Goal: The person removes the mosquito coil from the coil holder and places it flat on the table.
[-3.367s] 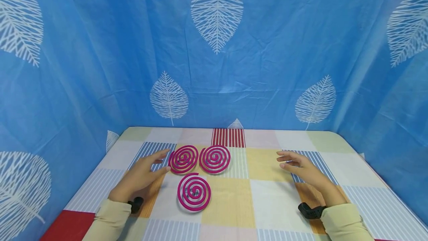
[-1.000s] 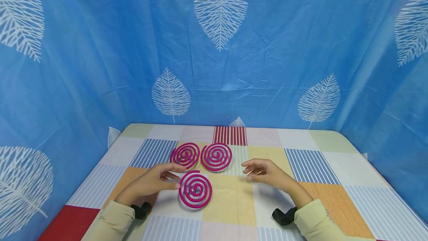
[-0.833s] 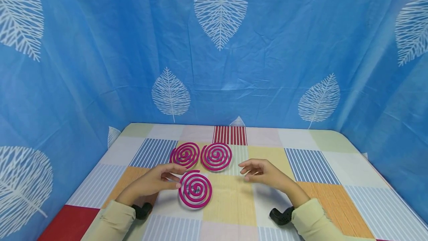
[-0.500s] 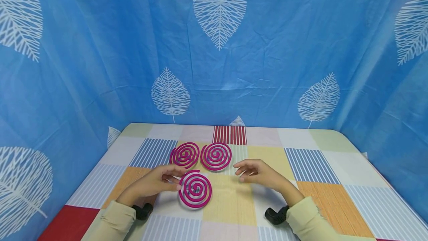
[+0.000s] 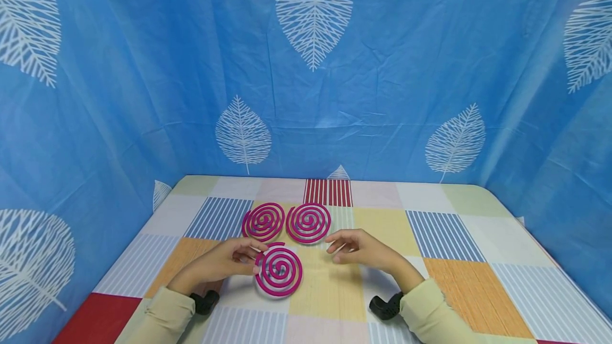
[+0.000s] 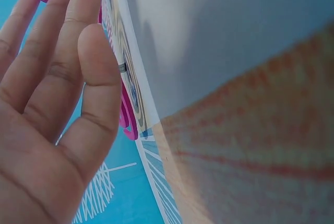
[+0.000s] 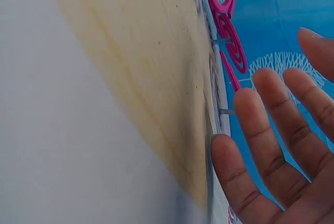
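Head view: we see the front coil (image 5: 281, 268), nearest of three, at the left hand (image 5: 228, 260), fingers parted, grip unconfirmed; right hand (image 5: 364, 249) relaxed, empty. Likely light, brittle: pinch outer ring.

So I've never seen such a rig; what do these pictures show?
No machine here: a person works with bare hands. The wide picture is taken from the head, looking forward and down; the other two are taken from the wrists, one each. On the patterned table are a back-left spiral, a back-right spiral and a near spiral, all magenta. The left hand is at the near spiral's left edge; I can't tell whether they touch. The right hand hovers by the back-right spiral. Neither hand seems to grip anything.
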`<state>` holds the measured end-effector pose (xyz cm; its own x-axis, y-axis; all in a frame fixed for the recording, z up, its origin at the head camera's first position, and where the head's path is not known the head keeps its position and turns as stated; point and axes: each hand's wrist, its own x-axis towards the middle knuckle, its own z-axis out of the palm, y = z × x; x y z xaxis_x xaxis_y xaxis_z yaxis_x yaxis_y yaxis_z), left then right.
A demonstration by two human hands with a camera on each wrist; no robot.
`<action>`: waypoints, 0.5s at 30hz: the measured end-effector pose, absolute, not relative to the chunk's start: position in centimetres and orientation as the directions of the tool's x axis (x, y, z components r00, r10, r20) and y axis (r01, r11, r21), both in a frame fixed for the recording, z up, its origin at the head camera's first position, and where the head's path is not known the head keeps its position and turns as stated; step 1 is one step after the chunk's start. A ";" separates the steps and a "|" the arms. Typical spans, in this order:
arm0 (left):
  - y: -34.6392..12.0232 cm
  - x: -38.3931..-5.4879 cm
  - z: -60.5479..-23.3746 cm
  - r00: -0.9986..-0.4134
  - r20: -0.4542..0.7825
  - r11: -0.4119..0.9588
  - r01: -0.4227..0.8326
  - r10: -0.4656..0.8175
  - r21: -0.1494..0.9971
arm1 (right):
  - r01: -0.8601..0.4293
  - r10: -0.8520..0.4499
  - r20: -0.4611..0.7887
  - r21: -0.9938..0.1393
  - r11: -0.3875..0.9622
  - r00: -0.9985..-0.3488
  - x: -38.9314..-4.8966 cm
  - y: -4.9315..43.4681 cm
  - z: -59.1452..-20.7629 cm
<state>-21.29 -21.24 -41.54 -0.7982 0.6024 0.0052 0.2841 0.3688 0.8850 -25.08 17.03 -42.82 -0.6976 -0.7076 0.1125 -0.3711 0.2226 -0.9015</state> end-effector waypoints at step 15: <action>-21.3 -21.2 -41.7 -0.798 -0.056 0.381 0.224 0.600 0.897 | -0.326 -0.741 0.076 -0.924 0.199 -0.667 -24.9 15.4 -42.9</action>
